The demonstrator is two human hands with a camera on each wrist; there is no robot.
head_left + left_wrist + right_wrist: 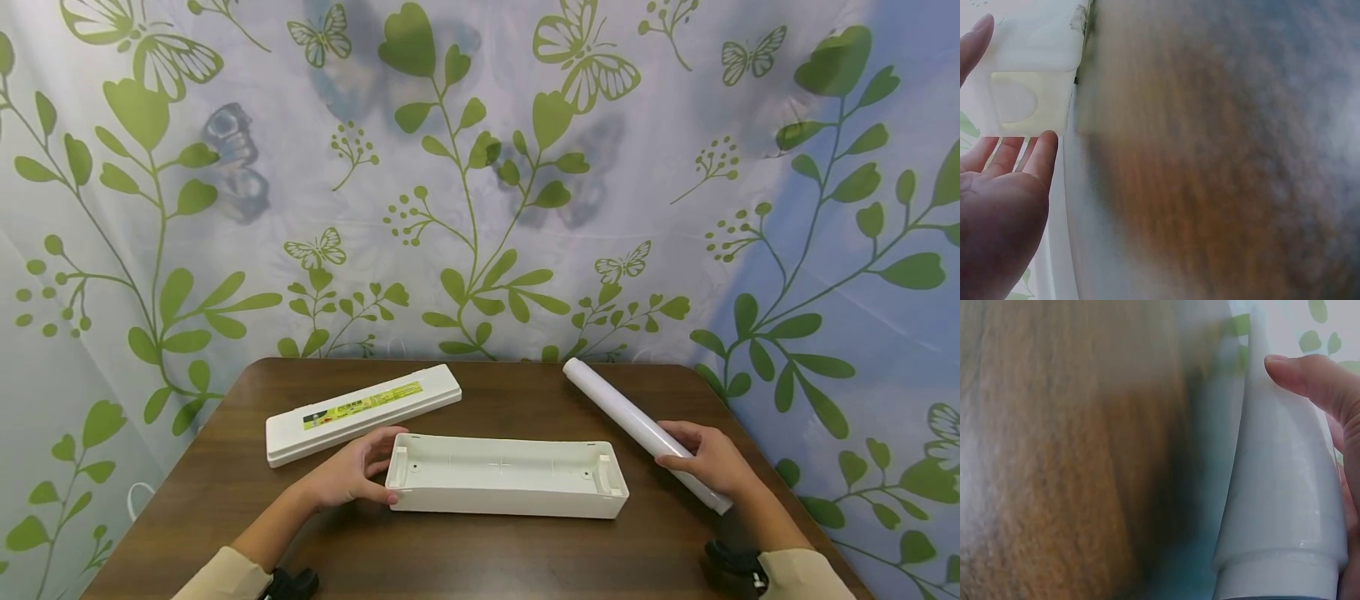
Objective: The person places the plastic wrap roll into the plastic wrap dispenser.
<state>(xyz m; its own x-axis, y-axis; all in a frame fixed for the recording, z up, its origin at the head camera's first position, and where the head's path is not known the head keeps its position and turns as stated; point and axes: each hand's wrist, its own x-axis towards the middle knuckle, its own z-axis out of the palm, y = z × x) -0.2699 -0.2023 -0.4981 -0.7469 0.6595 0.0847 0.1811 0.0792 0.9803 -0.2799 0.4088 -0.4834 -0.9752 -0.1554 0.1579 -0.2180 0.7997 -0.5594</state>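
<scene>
An open-topped white plastic box (510,502), long and narrow with a holder inside each end, sits in the middle of the table. My left hand (358,473) grips its left end, thumb at the front corner and fingers at the back. In the left wrist view, that box end (1029,103) lies between thumb and fingers. My right hand (708,457) holds a white roll of cling film (626,417) around its near part, to the right of the box. The roll slants away toward the back edge. The right wrist view shows my thumb across the roll (1282,487).
A long white lid (363,412) with a green and yellow label lies behind and left of the box, near my left hand. The brown wooden table (510,558) ends at a curtain (480,208) printed with green leaves and butterflies.
</scene>
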